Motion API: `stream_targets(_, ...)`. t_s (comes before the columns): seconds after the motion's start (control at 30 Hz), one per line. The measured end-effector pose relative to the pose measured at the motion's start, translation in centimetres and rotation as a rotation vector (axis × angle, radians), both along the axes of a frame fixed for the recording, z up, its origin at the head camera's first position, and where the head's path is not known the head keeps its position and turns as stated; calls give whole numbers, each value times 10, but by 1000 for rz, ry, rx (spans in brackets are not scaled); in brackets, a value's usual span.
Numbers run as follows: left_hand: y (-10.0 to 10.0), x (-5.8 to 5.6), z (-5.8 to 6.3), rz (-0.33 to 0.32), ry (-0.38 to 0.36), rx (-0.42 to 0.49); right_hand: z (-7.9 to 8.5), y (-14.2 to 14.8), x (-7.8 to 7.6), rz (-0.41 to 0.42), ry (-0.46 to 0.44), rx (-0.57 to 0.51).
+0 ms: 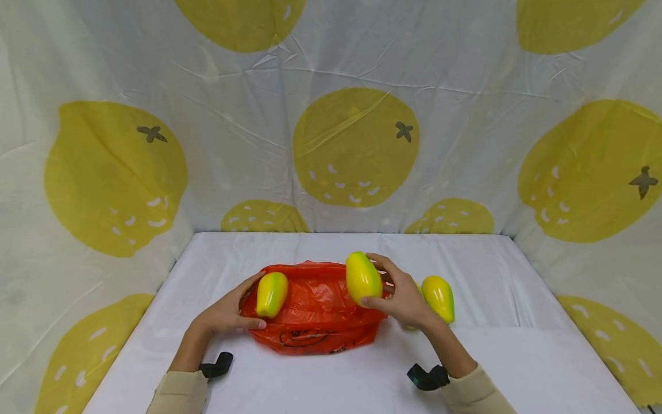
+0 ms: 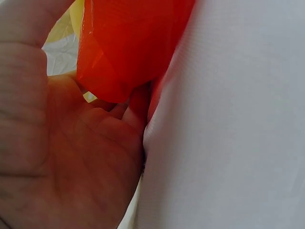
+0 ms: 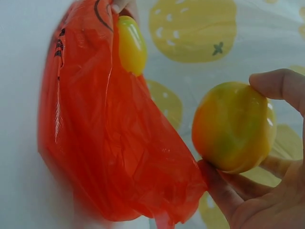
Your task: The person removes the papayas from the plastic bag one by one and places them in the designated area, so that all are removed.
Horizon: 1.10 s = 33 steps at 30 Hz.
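Note:
A red plastic bag (image 1: 320, 307) with black print lies on the white table, its mouth spread open. At its left end my left hand (image 1: 227, 310) grips the bag, thumb in front and fingers behind. One glossy yellow-green mango (image 1: 272, 294) sits in the mouth beside that hand. My right hand (image 1: 405, 296) holds another mango (image 1: 364, 279) over the bag's right end, pinched between thumb and fingers. In the right wrist view, a lower finger of that hand meets the edge of the bag (image 3: 157, 176). The left wrist view shows the palm (image 2: 86, 152) against the bag's side.
To the right of the bag a further mango (image 1: 438, 298) lies on the table (image 1: 517, 368), with part of another showing behind the right hand. A lemon-printed cloth (image 1: 357, 149) hangs behind the table and along both sides. Black wrist mounts (image 1: 428, 376) sit at the sleeves.

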<state>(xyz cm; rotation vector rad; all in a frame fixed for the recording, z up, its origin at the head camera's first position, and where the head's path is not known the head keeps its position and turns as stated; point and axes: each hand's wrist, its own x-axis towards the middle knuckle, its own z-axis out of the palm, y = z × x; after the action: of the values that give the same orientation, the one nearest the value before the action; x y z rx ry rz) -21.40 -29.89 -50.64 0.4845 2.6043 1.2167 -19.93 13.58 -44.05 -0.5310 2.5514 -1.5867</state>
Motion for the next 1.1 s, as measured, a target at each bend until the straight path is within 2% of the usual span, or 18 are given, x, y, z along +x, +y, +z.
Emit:
stream_targets(0.27, 1, -4, -2, -21, 4, 27, 6, 17, 1, -24, 22, -3)
stream_targets(0.53, 1, -3, 0, -14, 19, -1, 10, 33, 1, -65, 40, 16)
stream_targets(0.67, 1, -2, 0, -9, 17, -20, 11, 42, 2, -80, 58, 25)
stream_targets(0.9, 2, 0, 0, 1, 2, -5, 10, 57, 3, -74, 87, 25)
stream_targets(1.1, 1, 1, 0, -5, 6, -3, 8, 74, 2, -101, 97, 40)
